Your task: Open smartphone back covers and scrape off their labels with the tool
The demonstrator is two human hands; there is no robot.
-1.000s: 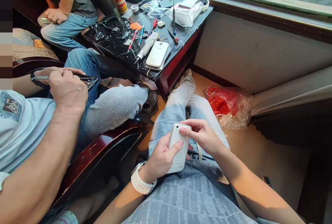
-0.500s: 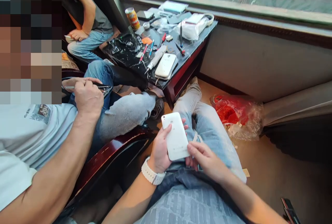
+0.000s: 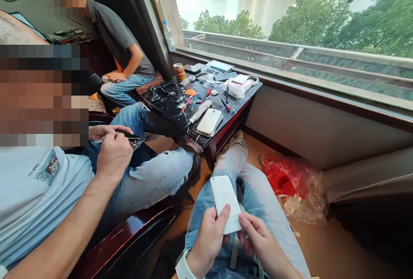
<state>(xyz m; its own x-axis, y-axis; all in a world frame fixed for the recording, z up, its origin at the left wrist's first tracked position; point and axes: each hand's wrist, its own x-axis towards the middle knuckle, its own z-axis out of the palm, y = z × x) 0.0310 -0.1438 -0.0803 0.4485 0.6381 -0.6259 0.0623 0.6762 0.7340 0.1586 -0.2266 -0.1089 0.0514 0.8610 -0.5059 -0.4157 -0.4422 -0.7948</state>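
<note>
A white smartphone [image 3: 223, 195], its back turned up, is above my lap. My left hand [image 3: 207, 237] grips it from the lower left, thumb lying across the back. At the phone's lower right corner, my right hand [image 3: 260, 232] is closed, with thumb and fingertips pinching the edge. The fingers beneath the phone are mostly hidden. Another white smartphone [image 3: 209, 122] lies near the front corner of the low black table [image 3: 174, 117].
On the table are a white handheld tool [image 3: 200, 112], a dark screwdriver [image 3: 226, 93], a drink can [image 3: 179, 72] and a white plastic bag [image 3: 238, 88]. A co-worker's hands [image 3: 114, 147] hold an opened device at left. A red plastic bag [image 3: 284, 178] lies on the floor.
The view has tilted up, showing more window and river. My left thumb has moved from the phone's left edge onto its lower back. My right hand stays at the lower right corner.
</note>
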